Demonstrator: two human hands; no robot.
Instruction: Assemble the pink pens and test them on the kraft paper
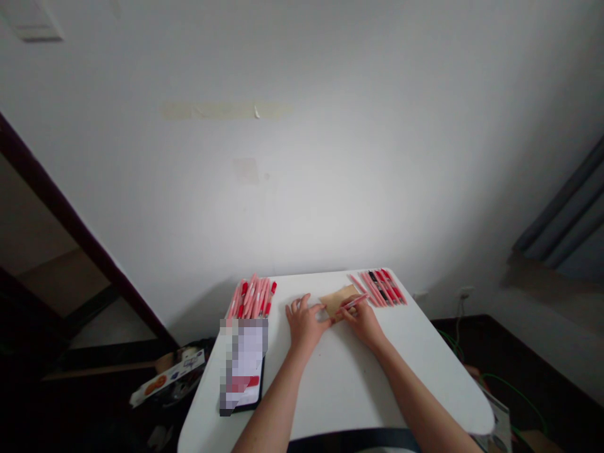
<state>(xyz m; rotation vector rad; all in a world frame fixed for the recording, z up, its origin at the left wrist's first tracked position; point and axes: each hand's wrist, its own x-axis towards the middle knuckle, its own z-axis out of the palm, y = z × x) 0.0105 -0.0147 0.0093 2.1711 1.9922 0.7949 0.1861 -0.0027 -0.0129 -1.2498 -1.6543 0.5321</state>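
Note:
A small tan sheet of paper (pixel 338 299) lies on the white table (pixel 349 390). My right hand (pixel 364 319) is closed around a pink pen (pixel 355 302), which slants over the paper. Whether the pen's tip touches the sheet is too small to tell. My left hand (pixel 306 319) rests with fingers spread, its index finger and thumb at the paper's left edge. Left of it lies a loose pile of pink and red pens (pixel 255 297). On the right, beyond my right hand, several pink, red and black pens (pixel 384 288) lie side by side.
A phone or tablet (pixel 249 395) with a blurred screen lies at the table's left side. The white wall (pixel 302 207) rises behind the table's far edge. A green cable (pixel 514 389) runs along the floor at right, and clutter (pixel 172 377) sits at left.

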